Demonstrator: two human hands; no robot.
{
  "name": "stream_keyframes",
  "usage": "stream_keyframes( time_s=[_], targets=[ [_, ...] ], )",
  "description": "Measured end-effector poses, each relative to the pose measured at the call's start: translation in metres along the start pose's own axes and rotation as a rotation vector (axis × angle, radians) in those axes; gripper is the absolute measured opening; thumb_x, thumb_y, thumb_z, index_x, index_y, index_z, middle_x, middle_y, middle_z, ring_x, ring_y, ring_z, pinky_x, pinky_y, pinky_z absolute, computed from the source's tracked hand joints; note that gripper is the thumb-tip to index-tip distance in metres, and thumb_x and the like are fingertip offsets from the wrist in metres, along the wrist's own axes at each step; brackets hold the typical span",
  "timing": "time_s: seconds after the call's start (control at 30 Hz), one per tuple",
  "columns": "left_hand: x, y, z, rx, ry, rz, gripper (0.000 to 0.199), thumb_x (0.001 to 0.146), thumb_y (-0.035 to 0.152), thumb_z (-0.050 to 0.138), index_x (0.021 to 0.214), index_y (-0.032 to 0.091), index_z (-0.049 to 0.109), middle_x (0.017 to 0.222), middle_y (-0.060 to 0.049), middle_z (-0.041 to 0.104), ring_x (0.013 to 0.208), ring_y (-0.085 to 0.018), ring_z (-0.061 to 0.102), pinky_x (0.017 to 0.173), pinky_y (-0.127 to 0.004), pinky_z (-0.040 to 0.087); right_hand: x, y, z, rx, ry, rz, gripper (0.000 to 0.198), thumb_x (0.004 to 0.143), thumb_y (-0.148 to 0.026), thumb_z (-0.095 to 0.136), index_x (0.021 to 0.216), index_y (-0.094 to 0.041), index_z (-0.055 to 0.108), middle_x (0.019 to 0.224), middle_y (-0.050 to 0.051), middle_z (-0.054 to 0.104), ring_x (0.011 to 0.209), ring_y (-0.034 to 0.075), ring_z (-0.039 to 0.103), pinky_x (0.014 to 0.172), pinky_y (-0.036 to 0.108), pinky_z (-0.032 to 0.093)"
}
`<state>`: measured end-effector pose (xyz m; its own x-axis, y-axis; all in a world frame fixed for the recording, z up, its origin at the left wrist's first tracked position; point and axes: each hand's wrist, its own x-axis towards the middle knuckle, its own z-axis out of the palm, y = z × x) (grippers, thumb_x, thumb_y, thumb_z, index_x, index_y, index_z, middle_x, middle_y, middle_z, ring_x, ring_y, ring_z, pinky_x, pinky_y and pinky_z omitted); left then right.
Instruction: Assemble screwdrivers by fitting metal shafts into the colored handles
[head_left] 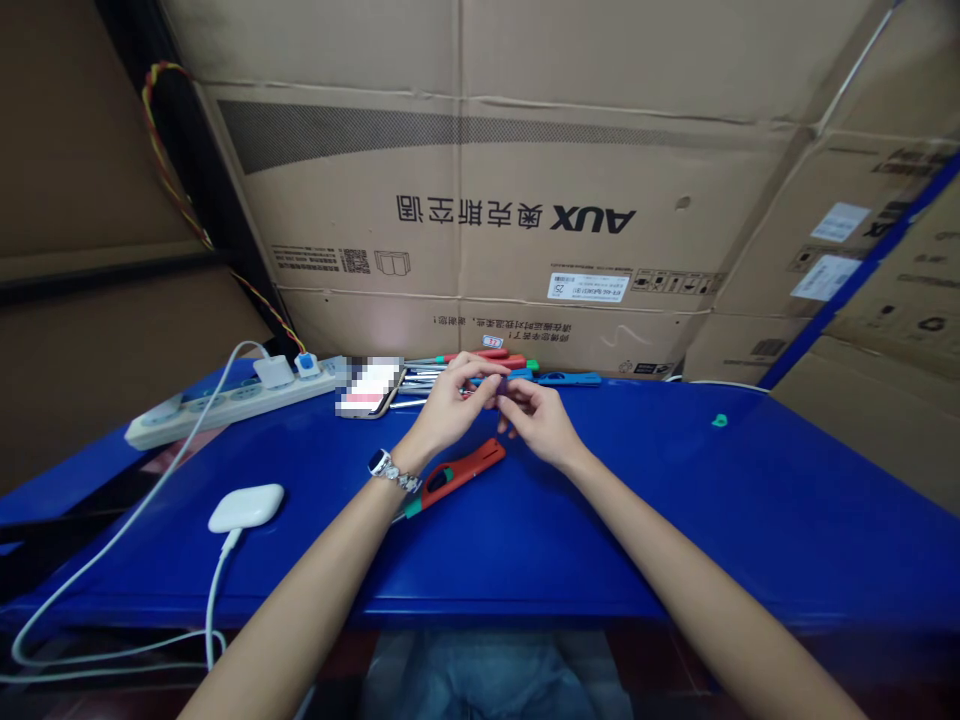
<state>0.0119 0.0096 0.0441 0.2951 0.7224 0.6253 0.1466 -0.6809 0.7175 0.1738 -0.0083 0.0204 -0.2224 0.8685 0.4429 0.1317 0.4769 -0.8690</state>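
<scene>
My left hand (456,402) and my right hand (541,425) meet above the table, fingertips pinched together around a small dark purple piece (502,384). Fingers cover most of that piece, so its kind does not show. Beneath my left wrist lies a red long-necked lighter (466,472) with a green collar and a dark trigger; my forearm hides part of its neck. Just behind my hands, a blue long-necked lighter (568,379) and several red ones rest in a row along the cardboard, their metal necks pointing left.
A phone (369,388) lies left of the lighters. Further left are a white power strip (232,405) with plugs and a white earbud case (246,508) on a cable. A small green piece (719,421) sits on the blue table (795,520). Cardboard (517,160) walls the back.
</scene>
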Motion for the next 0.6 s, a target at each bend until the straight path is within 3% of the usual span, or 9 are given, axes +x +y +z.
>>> stream_keyframes(
  time_s=[0.17,0.23,0.33,0.43,0.5,0.6],
  targets=[
    [0.0013,-0.0057,0.0047,0.057,0.092,-0.011,0.018,0.085,0.035,0.069,0.087,0.017,0.066,0.093,-0.005,0.064,0.092,-0.020,0.061,0.079,-0.032,0.047,-0.0003,0.0012,0.0032,-0.023,0.109,0.007,0.037,0.077,-0.043,0.073,0.103,-0.020,0.061,0.084,0.001,0.068,0.054,0.011,0.061,0.046,0.021,0.048],
    [0.0014,-0.0068,0.0067,0.064,0.120,-0.027,0.021,0.082,0.036,0.071,0.086,0.017,0.063,0.093,-0.005,0.064,0.092,-0.020,0.061,0.078,-0.031,0.047,0.0003,0.0037,0.0049,0.008,0.150,0.036,0.038,0.072,-0.044,0.078,0.094,-0.020,0.058,0.077,-0.001,0.066,0.052,0.011,0.061,0.045,0.021,0.047],
    [0.0005,-0.0046,0.0060,0.079,0.113,-0.032,0.021,0.084,0.034,0.069,0.097,0.018,0.065,0.098,-0.006,0.065,0.096,-0.020,0.060,0.078,-0.031,0.047,0.0009,0.0054,0.0047,0.049,0.123,0.044,0.035,0.074,-0.046,0.076,0.080,-0.020,0.054,0.071,-0.002,0.064,0.051,0.012,0.062,0.046,0.022,0.048],
    [-0.0008,-0.0007,0.0021,0.077,0.029,0.009,0.021,0.091,0.032,0.060,0.105,0.020,0.069,0.104,-0.008,0.064,0.100,-0.020,0.060,0.080,-0.032,0.048,0.0003,0.0032,0.0025,0.042,0.047,0.015,0.026,0.081,-0.042,0.069,0.085,-0.019,0.059,0.078,0.001,0.068,0.054,0.012,0.063,0.049,0.023,0.050],
    [-0.0009,0.0001,0.0006,0.061,-0.009,0.023,0.020,0.092,0.032,0.058,0.100,0.019,0.072,0.103,-0.009,0.063,0.100,-0.020,0.060,0.080,-0.033,0.048,-0.0005,0.0015,0.0015,0.017,0.007,-0.005,0.022,0.085,-0.040,0.064,0.089,-0.019,0.062,0.078,0.002,0.068,0.055,0.012,0.063,0.051,0.024,0.050],
    [0.0003,-0.0021,0.0017,0.060,0.036,0.001,0.016,0.087,0.033,0.065,0.090,0.018,0.071,0.097,-0.007,0.063,0.095,-0.020,0.060,0.076,-0.031,0.047,-0.0011,0.0024,0.0021,-0.020,0.038,-0.017,0.024,0.084,-0.040,0.065,0.095,-0.019,0.063,0.081,0.002,0.068,0.055,0.012,0.062,0.051,0.024,0.050]
  ],
)
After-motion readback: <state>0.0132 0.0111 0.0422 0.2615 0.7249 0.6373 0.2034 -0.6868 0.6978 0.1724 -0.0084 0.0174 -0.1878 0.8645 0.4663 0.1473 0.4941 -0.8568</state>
